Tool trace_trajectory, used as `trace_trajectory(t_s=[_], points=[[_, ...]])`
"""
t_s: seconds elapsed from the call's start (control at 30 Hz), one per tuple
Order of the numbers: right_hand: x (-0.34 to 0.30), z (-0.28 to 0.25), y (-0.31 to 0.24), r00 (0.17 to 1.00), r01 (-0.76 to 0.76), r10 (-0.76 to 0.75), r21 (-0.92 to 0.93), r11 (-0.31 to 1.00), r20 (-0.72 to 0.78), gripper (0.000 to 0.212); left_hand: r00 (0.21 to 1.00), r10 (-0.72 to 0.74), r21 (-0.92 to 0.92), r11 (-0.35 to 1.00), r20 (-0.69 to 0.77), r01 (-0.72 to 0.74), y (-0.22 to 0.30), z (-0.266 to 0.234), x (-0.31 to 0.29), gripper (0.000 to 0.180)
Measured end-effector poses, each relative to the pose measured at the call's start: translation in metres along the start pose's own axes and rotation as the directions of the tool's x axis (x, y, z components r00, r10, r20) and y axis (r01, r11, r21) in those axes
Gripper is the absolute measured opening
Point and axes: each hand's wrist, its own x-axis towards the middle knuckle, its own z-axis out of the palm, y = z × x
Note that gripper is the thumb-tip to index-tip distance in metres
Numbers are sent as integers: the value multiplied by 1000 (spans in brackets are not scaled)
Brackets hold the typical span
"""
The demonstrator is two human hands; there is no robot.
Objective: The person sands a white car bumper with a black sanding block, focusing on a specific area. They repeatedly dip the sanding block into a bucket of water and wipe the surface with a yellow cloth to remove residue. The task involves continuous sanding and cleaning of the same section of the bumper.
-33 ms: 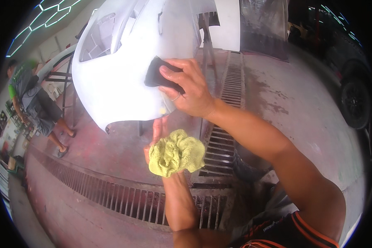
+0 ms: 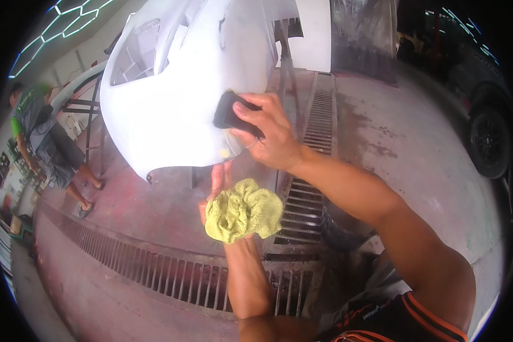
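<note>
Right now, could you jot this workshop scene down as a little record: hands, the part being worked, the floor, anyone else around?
Right hand: gripping a dark block against the white panel
Left hand: partly hidden under a crumpled yellow-green cloth; fingertips at the panel's lower edge, contact unclear
Part: white curved panel with an opening at upper left
Floor: reddish-stained floor with metal drain grating
Others: one person standing at left
Right side: dark vehicle wheel

White panel (image 2: 154,122) ahead, room beneath, apparently
</note>
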Motion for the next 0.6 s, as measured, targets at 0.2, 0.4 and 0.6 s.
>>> trace_trajectory(t_s=[0.2, 0.4, 0.6], points=[[24, 1, -1, 997, -38, 40, 33, 999, -59, 56, 999, 23, 45, 999, -26, -22, -3, 5, 3, 90], [-46, -1, -16, 1000, 8, -8, 14, 1000, 15, 54, 994, 29, 117, 993, -107, -16, -6, 8, 6, 89], [8, -2, -22, 996, 59, -54, -63, 996, 73, 52, 1000, 4, 52, 999, 31, -5, 9, -19, 7, 83]])
